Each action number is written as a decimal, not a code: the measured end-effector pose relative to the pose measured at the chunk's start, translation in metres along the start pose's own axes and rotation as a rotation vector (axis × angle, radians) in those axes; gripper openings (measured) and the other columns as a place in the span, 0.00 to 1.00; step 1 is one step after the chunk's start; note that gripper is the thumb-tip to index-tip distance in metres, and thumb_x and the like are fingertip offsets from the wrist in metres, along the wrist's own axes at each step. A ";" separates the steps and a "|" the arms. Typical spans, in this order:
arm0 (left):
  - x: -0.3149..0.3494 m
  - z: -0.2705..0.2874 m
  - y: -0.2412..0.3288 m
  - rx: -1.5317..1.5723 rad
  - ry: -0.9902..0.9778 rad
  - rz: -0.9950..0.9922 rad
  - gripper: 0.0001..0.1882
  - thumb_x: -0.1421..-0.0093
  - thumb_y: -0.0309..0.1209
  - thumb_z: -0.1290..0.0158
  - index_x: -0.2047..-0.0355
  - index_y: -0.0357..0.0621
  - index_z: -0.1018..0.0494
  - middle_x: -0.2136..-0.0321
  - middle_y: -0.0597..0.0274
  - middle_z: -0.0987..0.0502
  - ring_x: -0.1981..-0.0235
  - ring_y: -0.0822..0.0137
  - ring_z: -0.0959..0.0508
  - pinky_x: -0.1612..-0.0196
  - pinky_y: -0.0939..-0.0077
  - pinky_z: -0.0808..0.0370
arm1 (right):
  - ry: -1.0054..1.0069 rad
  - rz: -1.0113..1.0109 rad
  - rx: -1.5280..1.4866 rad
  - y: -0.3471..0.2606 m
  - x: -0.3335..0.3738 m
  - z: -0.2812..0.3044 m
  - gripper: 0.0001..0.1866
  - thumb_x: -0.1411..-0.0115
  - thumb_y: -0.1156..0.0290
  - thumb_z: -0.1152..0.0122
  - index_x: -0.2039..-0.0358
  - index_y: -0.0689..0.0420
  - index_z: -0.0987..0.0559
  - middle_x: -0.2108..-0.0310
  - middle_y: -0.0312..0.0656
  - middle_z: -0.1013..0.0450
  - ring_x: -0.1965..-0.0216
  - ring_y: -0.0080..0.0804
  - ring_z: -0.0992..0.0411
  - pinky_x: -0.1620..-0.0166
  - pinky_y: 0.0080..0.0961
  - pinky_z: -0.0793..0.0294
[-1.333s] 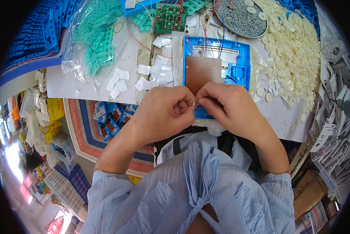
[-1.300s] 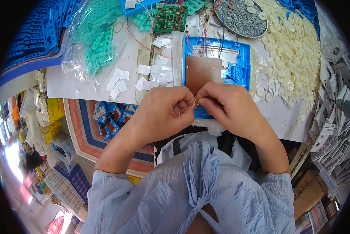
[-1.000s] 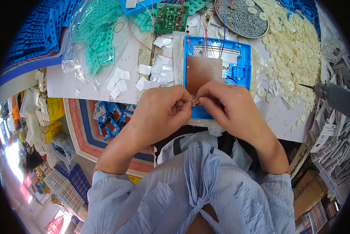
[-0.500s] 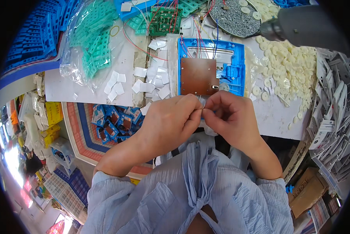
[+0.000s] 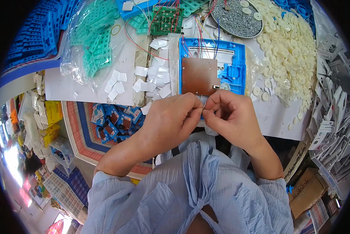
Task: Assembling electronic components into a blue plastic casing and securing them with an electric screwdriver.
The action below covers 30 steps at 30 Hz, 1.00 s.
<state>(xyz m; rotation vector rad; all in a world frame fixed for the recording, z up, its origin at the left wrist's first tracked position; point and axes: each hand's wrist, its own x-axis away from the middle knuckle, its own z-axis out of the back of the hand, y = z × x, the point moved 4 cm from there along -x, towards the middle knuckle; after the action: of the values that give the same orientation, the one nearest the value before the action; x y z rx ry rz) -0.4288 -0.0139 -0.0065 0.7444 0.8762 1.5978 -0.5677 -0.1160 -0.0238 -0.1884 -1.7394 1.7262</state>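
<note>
A blue plastic housing [image 5: 239, 58] lies on the work surface, with a brown circuit board [image 5: 198, 74] resting over its left part. Just below the board's near edge, my left hand [image 5: 171, 115] and my right hand [image 5: 231, 117] meet, both closed in a pinch. Between their fingertips runs a thin pale wire [image 5: 204, 102], mostly hidden by the fingers. Red and dark blue wires rise from behind the board toward the back. A small black-and-white slide switch [image 5: 216, 87] sits at the board's lower right corner.
White paper-like squares [image 5: 142, 71] and bagged green plastic parts [image 5: 97, 50] lie left. Behind are a green circuit board [image 5: 167, 20] and a tray of screws [image 5: 237, 23]. Cream discs [image 5: 286, 54] pile at right. A checked bin [image 5: 81, 132] of blue-and-brown assemblies stands lower left.
The dark power screwdriver hanging at the upper right has gone out of view. My hands stay pinched together at nearly the same spot. The view has shifted slightly.
</note>
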 end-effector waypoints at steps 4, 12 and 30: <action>0.000 -0.003 0.001 -0.057 -0.018 -0.033 0.05 0.40 0.24 0.43 0.67 0.42 0.29 0.76 0.53 0.24 0.74 0.48 0.21 0.73 0.58 0.26 | -0.007 -0.018 -0.008 0.003 -0.001 -0.001 0.06 0.48 0.76 0.32 0.73 0.62 0.21 0.82 0.36 0.26 0.81 0.17 0.29 0.76 0.18 0.30; 0.003 0.000 -0.002 0.004 0.031 0.038 0.03 0.41 0.21 0.43 0.67 0.38 0.27 0.78 0.59 0.25 0.80 0.66 0.25 0.76 0.71 0.30 | -0.020 -0.034 0.010 0.000 -0.003 -0.002 0.06 0.50 0.78 0.33 0.74 0.62 0.23 0.83 0.36 0.26 0.81 0.17 0.28 0.75 0.18 0.28; -0.006 0.011 -0.006 0.030 -0.052 0.064 0.07 0.41 0.24 0.40 0.63 0.38 0.25 0.76 0.64 0.23 0.82 0.76 0.29 0.78 0.79 0.34 | -0.071 0.030 0.119 -0.006 -0.001 0.004 0.07 0.49 0.75 0.34 0.70 0.62 0.23 0.82 0.36 0.26 0.81 0.21 0.27 0.76 0.20 0.29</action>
<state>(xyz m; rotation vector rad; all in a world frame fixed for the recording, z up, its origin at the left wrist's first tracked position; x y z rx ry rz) -0.4153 -0.0179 -0.0054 0.8391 0.8481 1.6177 -0.5671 -0.1204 -0.0182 -0.1018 -1.6856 1.8725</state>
